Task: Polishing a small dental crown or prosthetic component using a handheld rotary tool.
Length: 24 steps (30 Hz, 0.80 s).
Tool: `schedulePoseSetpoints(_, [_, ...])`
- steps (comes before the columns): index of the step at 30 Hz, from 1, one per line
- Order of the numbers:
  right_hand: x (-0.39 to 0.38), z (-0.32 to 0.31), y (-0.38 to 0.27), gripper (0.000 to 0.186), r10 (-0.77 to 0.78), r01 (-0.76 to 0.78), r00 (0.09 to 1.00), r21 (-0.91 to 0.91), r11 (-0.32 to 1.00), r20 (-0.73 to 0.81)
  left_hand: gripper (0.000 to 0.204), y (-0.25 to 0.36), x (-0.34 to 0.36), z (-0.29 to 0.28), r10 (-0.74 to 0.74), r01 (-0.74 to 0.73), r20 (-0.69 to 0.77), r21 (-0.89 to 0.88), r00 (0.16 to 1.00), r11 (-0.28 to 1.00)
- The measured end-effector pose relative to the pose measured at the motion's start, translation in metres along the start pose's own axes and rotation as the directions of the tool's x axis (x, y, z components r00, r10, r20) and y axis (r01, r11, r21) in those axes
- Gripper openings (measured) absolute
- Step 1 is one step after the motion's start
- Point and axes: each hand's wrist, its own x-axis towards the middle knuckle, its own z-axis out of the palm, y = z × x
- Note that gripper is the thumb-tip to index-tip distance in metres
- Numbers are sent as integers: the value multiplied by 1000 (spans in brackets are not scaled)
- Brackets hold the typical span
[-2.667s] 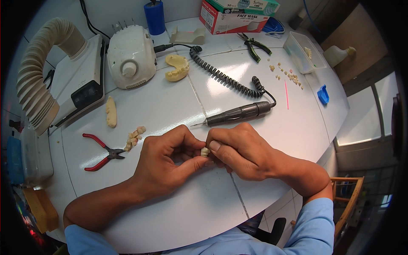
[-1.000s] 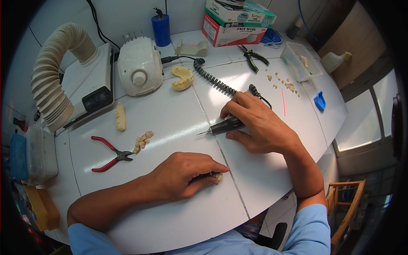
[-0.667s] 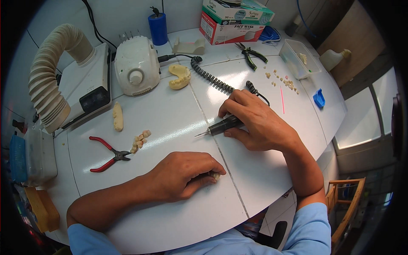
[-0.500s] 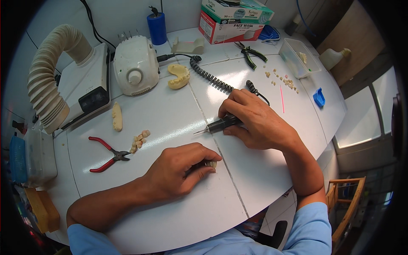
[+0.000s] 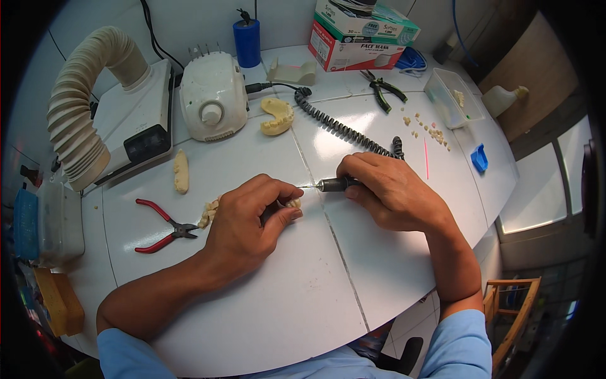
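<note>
We're clamping a cream tooth piece [image 5: 294, 203] between left hand [image 5: 249, 211] thumb and fingers, at that hand's 3 o'clock, over the counter [image 5: 252, 322]. We're gripping a black handpiece [image 5: 334, 184] in the right hand [image 5: 396, 189], fingers closed around it, at the tooth piece's 2 o'clock. Its thin bur [image 5: 308, 187] is pointing to 9, right by the left fingertips; we're not able to tell if it's touching the tooth piece. Off the left hand: red-handled cutters [image 5: 182, 229] are lying at 9, beside a tooth pile [image 5: 207, 213] the hand is partly hiding; a white control unit [image 5: 213, 107] is standing at 11; a horseshoe-shaped cast [image 5: 276, 126] is sitting at 12. Off the right: black-and-green pliers [image 5: 377, 85] are lying at 12.
</note>
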Motion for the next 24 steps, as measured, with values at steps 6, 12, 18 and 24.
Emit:
schedulePoseSetpoints(6, [4, 2, 0, 22, 11, -11, 999, -2, 1000, 38, 22, 0, 0, 1, -21, 21, 33, -6, 999, 1000])
schedulePoseSetpoints(12, [4, 7, 3, 31, -61, 63, 998, -95, 993, 26, 20, -2, -2, 3, 38, -40, 31, 65, 999, 997])
schedulePoseSetpoints(18, [3, 11, 0, 34, -58, 57, 998, -121, 991, -7, 20, -3, -3, 3, 58, -61, 32, 90, 998, 994])
schedulePoseSetpoints(24, [2, 11, -4, 34, -16, 22, 999, -162, 986, 38, 20, -3, -3, 3, 62, -67, 51, 111, 997, 992])
